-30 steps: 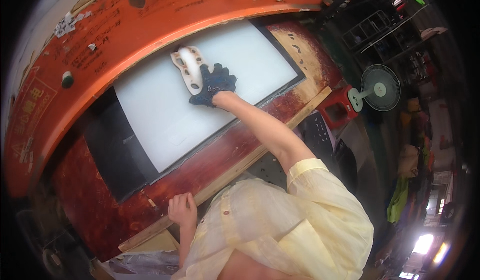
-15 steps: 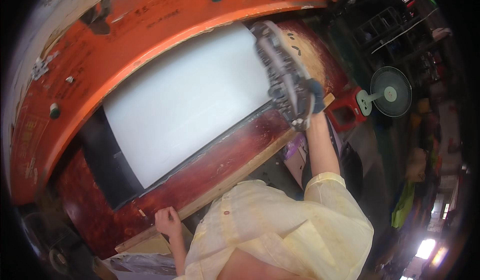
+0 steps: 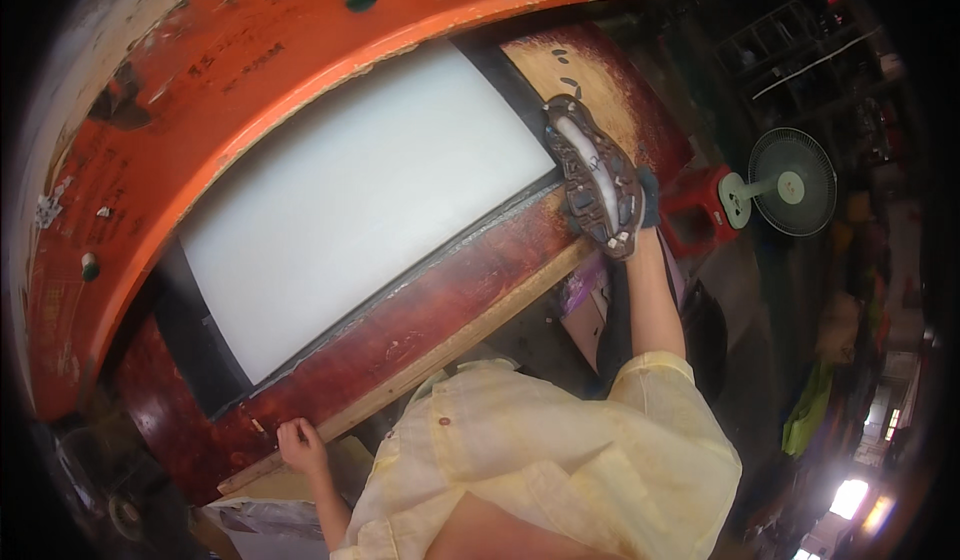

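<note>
My right hand (image 3: 648,200), in a dark blue glove, grips a brown, shoe-sole-shaped cutting die (image 3: 597,175) from its right side. The die is held up over the right end of the dark red table, with a pale strip down its middle and several struts and gaps. Beside it lies a white board (image 3: 370,200) on a black sheet (image 3: 195,345). At the near left edge of the table my bare left hand (image 3: 302,446) rests with curled fingers and nothing visible in them. The die hides most of my right fingers.
An orange press beam (image 3: 250,70) with green buttons spans the far side, above the board's far edge. Small dark pieces (image 3: 570,85) lie on the worn tan patch at the table's right end. A red stool (image 3: 697,210) and a pale green fan (image 3: 790,185) stand to the right.
The die has come slightly nearer and right, off the board's right corner, and is less blurred. The whole view has shifted a little; my left hand stays at the table edge.
</note>
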Available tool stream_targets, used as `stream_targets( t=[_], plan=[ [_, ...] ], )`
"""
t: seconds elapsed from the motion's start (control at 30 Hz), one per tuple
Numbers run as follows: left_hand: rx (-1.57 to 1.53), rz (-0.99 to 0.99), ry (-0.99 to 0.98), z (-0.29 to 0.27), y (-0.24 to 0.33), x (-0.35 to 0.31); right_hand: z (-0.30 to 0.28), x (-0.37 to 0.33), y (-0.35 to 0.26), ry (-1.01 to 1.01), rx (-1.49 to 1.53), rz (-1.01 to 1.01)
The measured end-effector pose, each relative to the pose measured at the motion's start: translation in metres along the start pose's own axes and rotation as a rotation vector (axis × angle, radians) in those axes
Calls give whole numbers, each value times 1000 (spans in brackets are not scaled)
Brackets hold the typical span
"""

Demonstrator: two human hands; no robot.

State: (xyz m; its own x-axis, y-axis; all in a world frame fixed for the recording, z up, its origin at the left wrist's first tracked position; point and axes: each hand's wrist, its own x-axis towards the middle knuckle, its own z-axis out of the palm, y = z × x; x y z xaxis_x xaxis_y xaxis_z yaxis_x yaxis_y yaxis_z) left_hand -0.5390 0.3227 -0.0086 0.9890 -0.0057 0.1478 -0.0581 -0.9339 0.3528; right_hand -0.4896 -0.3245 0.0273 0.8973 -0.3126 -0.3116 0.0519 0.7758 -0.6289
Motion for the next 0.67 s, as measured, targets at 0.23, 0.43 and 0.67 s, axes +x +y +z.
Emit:
stream_targets(
  t=[0.23, 0.43, 0.67],
  plan=[
    [21, -32, -19, 6, -9, -3, -8, 55, -31, 206, -885, 41],
    [83, -47, -5, 9, -8, -4, -11, 58, -54, 193, -2129, -102],
    [154, -82, -22, 13, -17, -10, -12, 156, -95, 372, -2104, -195]
  ],
)
